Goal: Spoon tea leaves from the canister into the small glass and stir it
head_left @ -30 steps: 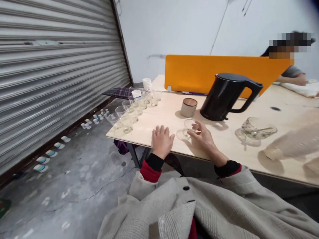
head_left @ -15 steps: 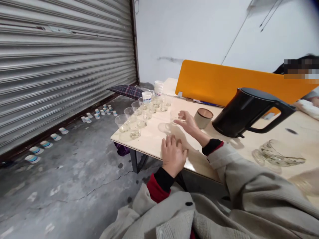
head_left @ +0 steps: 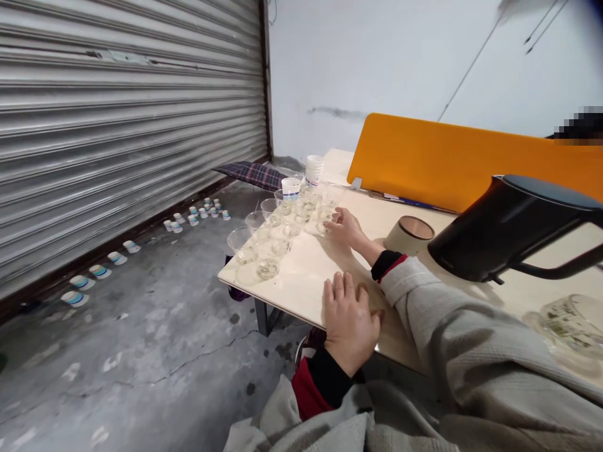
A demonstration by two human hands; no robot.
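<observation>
Right hand (head_left: 347, 228) curls its fingers at a clear cup (head_left: 323, 226) just left of their tips, beside other clear cups (head_left: 268, 269) on the counter (head_left: 301, 276) (can't tell if clamped), left hand (head_left: 349, 323) palm down near the counter's edge, fingers slightly apart.

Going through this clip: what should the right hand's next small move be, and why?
The right hand should probably ease off the clear cup and draw straight back, provided the base is settled, which is hard to tell here. The cup is at its fingertips, close to the other cups on the table, so a sideways move might knock one.
</observation>
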